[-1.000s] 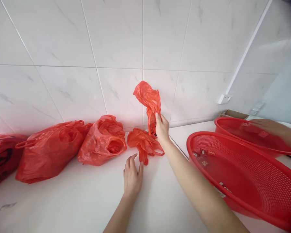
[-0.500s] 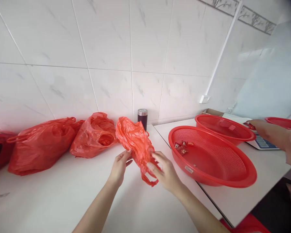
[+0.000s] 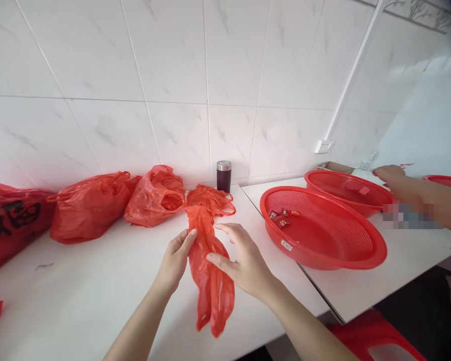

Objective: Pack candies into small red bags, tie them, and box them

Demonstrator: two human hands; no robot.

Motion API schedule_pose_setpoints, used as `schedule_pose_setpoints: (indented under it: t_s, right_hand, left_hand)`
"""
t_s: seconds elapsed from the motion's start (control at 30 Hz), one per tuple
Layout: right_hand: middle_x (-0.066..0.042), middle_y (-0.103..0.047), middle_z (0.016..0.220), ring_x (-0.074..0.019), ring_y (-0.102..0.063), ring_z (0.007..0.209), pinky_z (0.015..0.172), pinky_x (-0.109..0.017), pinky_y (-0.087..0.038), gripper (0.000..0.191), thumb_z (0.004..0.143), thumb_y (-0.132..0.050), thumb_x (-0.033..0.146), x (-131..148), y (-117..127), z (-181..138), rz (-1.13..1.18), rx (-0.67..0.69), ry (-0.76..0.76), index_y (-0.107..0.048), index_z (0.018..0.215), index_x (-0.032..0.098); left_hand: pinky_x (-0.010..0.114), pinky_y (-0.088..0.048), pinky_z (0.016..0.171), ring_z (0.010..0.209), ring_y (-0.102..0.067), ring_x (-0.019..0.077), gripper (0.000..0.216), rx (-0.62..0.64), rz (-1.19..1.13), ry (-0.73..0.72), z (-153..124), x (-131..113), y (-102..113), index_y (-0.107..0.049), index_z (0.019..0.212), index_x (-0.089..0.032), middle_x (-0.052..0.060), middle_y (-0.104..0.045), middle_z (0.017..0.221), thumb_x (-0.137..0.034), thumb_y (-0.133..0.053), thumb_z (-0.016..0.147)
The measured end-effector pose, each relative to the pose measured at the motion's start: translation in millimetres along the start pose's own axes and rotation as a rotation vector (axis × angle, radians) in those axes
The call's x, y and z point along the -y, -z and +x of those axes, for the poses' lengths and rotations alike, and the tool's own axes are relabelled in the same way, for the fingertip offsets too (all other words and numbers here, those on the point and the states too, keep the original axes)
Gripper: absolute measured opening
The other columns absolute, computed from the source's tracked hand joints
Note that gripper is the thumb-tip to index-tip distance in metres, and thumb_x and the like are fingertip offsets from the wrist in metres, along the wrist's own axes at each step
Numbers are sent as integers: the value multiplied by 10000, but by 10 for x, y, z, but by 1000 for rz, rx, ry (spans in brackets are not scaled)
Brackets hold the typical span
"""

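Note:
A limp red plastic bag (image 3: 212,286) hangs lengthwise in front of me over the white table. My left hand (image 3: 178,258) is closed on its upper left edge, thumb on top. On the other side, my right hand (image 3: 244,258) has thumb and fingers apart; its thumb tip is at the bag's right edge, and I cannot tell if it touches. Just behind the bag lies another crumpled red plastic bag (image 3: 210,198). A large red basket (image 3: 323,265) with a few small wrapped packets (image 3: 281,220) inside stands right of my right hand.
Filled red bags (image 3: 92,210) line the wall at left. A dark tumbler (image 3: 224,178) stands behind the crumpled bag. A second red basket (image 3: 351,175) and a co-worker's arm (image 3: 417,190) are at right. A red stool (image 3: 376,333) sits below the table's edge.
Earlier both hands were at one bunched bag. Now a long bag hangs from my left hand, another lies behind it, and my right hand's fingers are spread. The view has shifted left.

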State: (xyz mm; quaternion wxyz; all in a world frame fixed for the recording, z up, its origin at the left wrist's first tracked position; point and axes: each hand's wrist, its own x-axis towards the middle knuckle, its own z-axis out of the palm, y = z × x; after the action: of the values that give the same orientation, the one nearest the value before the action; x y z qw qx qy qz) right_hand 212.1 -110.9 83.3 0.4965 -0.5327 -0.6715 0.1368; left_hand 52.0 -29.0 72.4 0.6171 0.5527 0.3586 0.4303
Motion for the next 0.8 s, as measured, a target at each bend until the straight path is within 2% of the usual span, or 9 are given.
schedule_pose_setpoints:
  t_s: [0.07, 0.17, 0.33, 0.43, 0.53, 0.57, 0.63, 0.7, 0.8]
  right_hand:
    - [-73, -570, 1268, -234, -571, 1128, 926, -409, -492, 586, 786, -681, 351, -54, -52, -59, 22, 119, -98, -484, 1336, 314]
    - [-35, -665, 1117, -190, -655, 948, 816, -352, -531, 428, 832, -545, 186, -190, 7, -133, 110, 268, -197, -567, 1241, 312]
    - [-4, -699, 973, -168, -655, 879, 787, -305, -508, 294, 803, -447, 127, -314, 367, -119, 81, 105, -255, -671, 950, 245]
    - [-5, -690, 971, -167, -646, 854, 741, -287, -496, 302, 784, -432, 128, -315, 499, -76, 31, 24, -277, -658, 951, 237]
    - [-18, -679, 982, -169, -636, 875, 766, -288, -482, 276, 791, -443, 144, -284, 439, -45, 0, 1, -239, -631, 977, 226]
    - [-21, -676, 973, -169, -632, 861, 756, -285, -480, 261, 799, -450, 156, -267, 384, -37, 0, 6, -230, -620, 985, 224]
    - [-14, -668, 920, -159, -619, 790, 705, -272, -470, 253, 811, -459, 172, -220, 252, -26, 2, 19, -229, -594, 1017, 230]
    - [5, -648, 829, -147, -586, 689, 638, -259, -446, 263, 832, -457, 192, -163, 123, -33, -10, 48, -244, -565, 1066, 245]
    - [11, -607, 764, -137, -540, 619, 610, -260, -430, 289, 869, -461, 249, -82, -22, -106, -14, 128, -258, -527, 1151, 245]
  left_hand:
    - [272, -468, 558, 559, -597, 168, 366, 57, -77, 56, -67, -44, -64, -659, 873, -186, 33, -688, 739, -536, -641, 766]
    - [259, -432, 492, 495, -565, 162, 372, 19, -115, 114, -121, -89, -23, -654, 804, -191, 12, -644, 617, -555, -668, 728]
    - [279, -433, 506, 509, -566, 181, 431, -113, 41, 167, -9, -50, 440, -617, 855, -194, 3, -616, 602, -602, -635, 716]
    - [277, -403, 520, 544, -543, 178, 366, -281, 491, 69, 38, -41, 638, -560, 898, -211, -9, -590, 645, -558, -577, 782]
    - [308, -433, 601, 667, -552, 192, 252, -507, 894, -294, -98, -59, 440, -524, 918, -224, 13, -597, 784, -466, -532, 847]
    - [338, -460, 679, 774, -570, 209, 214, -506, 952, -450, -175, -47, 293, -529, 918, -224, 38, -608, 888, -430, -532, 860]
    - [414, -453, 868, 1018, -550, 254, 135, -383, 1031, -711, -317, 33, -33, -568, 895, -226, 87, -582, 1111, -356, -558, 863]
    - [485, -408, 961, 1184, -473, 298, 104, -257, 1157, -746, -381, 186, -282, -603, 954, -245, 99, -483, 1335, -264, -549, 867]
    - [522, -402, 968, 1195, -482, 314, 272, -329, 1280, -625, -275, 447, -364, -582, 1125, -243, 129, -388, 1451, -174, -477, 883]
